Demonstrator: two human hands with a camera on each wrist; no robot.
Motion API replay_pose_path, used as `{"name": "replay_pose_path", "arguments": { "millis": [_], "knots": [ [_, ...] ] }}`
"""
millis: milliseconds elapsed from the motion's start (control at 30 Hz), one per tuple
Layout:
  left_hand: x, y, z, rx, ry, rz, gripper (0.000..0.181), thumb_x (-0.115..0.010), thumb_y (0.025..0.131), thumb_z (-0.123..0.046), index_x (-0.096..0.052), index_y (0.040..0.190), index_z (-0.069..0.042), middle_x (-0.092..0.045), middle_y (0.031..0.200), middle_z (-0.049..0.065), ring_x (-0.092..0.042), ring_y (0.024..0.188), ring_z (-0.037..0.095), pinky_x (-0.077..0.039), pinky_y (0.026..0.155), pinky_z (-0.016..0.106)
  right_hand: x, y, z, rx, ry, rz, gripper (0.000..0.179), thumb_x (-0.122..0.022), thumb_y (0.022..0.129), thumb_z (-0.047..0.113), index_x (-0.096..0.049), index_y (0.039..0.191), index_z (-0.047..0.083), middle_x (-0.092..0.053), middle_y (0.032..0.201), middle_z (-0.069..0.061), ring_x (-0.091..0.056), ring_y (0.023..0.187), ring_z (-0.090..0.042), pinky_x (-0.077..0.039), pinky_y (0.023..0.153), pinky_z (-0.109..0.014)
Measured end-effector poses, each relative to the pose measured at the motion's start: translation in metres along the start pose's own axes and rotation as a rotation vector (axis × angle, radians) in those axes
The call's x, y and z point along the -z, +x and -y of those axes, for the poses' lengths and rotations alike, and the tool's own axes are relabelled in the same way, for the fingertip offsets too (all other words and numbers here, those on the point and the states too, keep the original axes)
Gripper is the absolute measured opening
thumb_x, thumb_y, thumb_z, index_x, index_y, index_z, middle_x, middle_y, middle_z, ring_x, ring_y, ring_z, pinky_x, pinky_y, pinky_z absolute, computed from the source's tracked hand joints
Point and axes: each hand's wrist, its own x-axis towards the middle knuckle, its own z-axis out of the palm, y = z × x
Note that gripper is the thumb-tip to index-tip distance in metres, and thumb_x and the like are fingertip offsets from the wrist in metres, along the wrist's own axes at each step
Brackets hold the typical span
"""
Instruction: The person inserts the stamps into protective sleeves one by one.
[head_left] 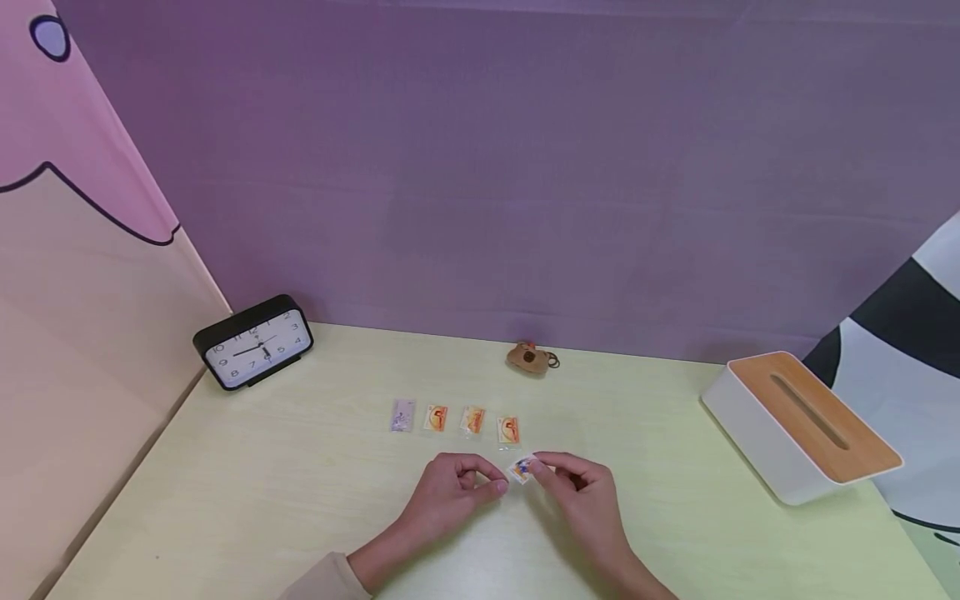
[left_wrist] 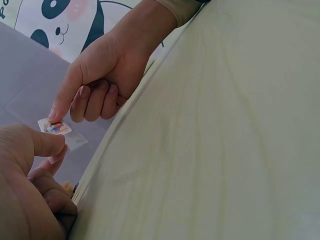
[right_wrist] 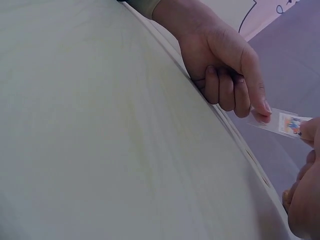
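Between both hands is a small postage stamp with a blue and orange picture, overlapping a clear plastic sleeve. My left hand pinches the sleeve's free end between thumb and index finger. From the other side, my right hand pinches the stamp by its edge, thumb on the printed face. Both are held above the table, as the left wrist view shows. Just beyond the hands lie a purple stamp and three orange-red stamps in a row; clear sleeves show around the orange-red ones.
A black alarm clock stands at the table's back left. Near the back edge lies a small brown plush charm with a ring. On the right is a white tissue box with a wooden lid. A purple cloth hangs behind the table.
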Motion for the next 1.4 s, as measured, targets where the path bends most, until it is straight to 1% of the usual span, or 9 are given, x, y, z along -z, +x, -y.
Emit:
{"name": "replay_pose_path", "arguments": {
  "millis": [100,200,333,433,500,700,867,1167,1400],
  "knots": [
    [-0.0003,0.0001,0.0001,-0.007,0.004,-0.005,0.011,-0.088,0.094,-0.016,-0.085,0.097,-0.007,-0.029,0.058,-0.010,-0.028,0.058,0.005,-0.031,0.061,0.023,0.0006,-0.0004,-0.0004,-0.017,-0.016,0.045,0.009,-0.084,0.094,-0.002,-0.086,0.103,0.000,-0.040,0.063,0.005,-0.034,0.060,-0.002,-0.029,0.055,-0.019],
    [-0.0007,0.0001,0.0001,-0.012,0.008,-0.010,0.010,-0.087,0.094,-0.016,-0.084,0.097,-0.007,-0.030,0.059,-0.010,-0.029,0.058,0.005,-0.033,0.064,0.023,0.0016,-0.0006,0.0007,-0.016,-0.042,0.068,0.015,-0.085,0.094,0.000,-0.086,0.109,0.002,-0.038,0.064,0.004,-0.034,0.060,-0.002,-0.029,0.056,-0.018],
    [-0.0012,0.0005,-0.0005,-0.014,0.011,-0.026,0.009,-0.086,0.094,-0.015,-0.084,0.096,-0.007,-0.032,0.060,-0.011,-0.032,0.059,0.005,-0.036,0.069,0.024,0.0037,0.0002,0.0030,0.022,-0.073,0.035,0.020,-0.084,0.096,0.000,-0.084,0.115,0.006,-0.039,0.066,0.003,-0.035,0.060,-0.003,-0.029,0.052,-0.022],
    [-0.0015,0.0006,-0.0016,-0.016,0.013,-0.039,0.010,-0.087,0.094,-0.015,-0.084,0.096,-0.006,-0.033,0.060,-0.010,-0.032,0.059,0.005,-0.036,0.071,0.024,0.0055,0.0009,0.0042,0.059,-0.076,-0.001,0.019,-0.081,0.097,-0.003,-0.083,0.113,0.007,-0.039,0.068,0.002,-0.036,0.060,-0.005,-0.030,0.050,-0.026],
    [-0.0018,0.0007,-0.0024,-0.015,0.015,-0.045,0.011,-0.087,0.093,-0.015,-0.084,0.097,-0.005,-0.033,0.061,-0.010,-0.033,0.060,0.005,-0.036,0.071,0.025,0.0065,0.0011,0.0049,0.079,-0.072,-0.006,0.018,-0.080,0.098,-0.005,-0.082,0.110,0.008,-0.038,0.068,0.000,-0.036,0.060,-0.005,-0.030,0.050,-0.029],
    [-0.0017,0.0015,-0.0024,-0.011,0.009,-0.041,0.011,-0.086,0.094,-0.015,-0.083,0.096,-0.005,-0.032,0.061,-0.010,-0.032,0.059,0.005,-0.034,0.069,0.024,0.0075,0.0010,0.0033,0.129,-0.070,0.021,0.017,-0.081,0.096,-0.005,-0.083,0.103,0.011,-0.035,0.065,-0.003,-0.034,0.060,-0.004,-0.029,0.050,-0.030],
    [-0.0019,0.0013,-0.0014,-0.008,-0.003,-0.040,0.010,-0.086,0.094,-0.015,-0.083,0.095,-0.006,-0.033,0.061,-0.010,-0.031,0.059,0.006,-0.033,0.066,0.024,0.0069,0.0009,-0.0011,0.160,-0.054,0.054,0.018,-0.082,0.095,-0.006,-0.083,0.100,0.011,-0.034,0.063,-0.005,-0.033,0.059,-0.004,-0.028,0.050,-0.033],
    [-0.0031,0.0010,0.0006,0.002,-0.023,-0.037,0.010,-0.087,0.095,-0.016,-0.083,0.095,-0.007,-0.033,0.060,-0.009,-0.031,0.059,0.007,-0.032,0.065,0.024,0.0061,-0.0008,-0.0018,0.128,-0.060,0.084,0.016,-0.081,0.096,-0.004,-0.082,0.100,0.011,-0.034,0.064,-0.005,-0.033,0.060,-0.005,-0.029,0.051,-0.030],
    [-0.0029,0.0000,0.0022,0.010,-0.029,-0.038,0.009,-0.087,0.095,-0.017,-0.084,0.096,-0.008,-0.033,0.060,-0.008,-0.031,0.057,0.007,-0.032,0.064,0.025,0.0061,-0.0019,-0.0010,0.141,-0.056,0.123,0.016,-0.080,0.097,-0.005,-0.080,0.101,0.010,-0.033,0.065,-0.006,-0.033,0.059,-0.006,-0.029,0.051,-0.028]
  ]
}}
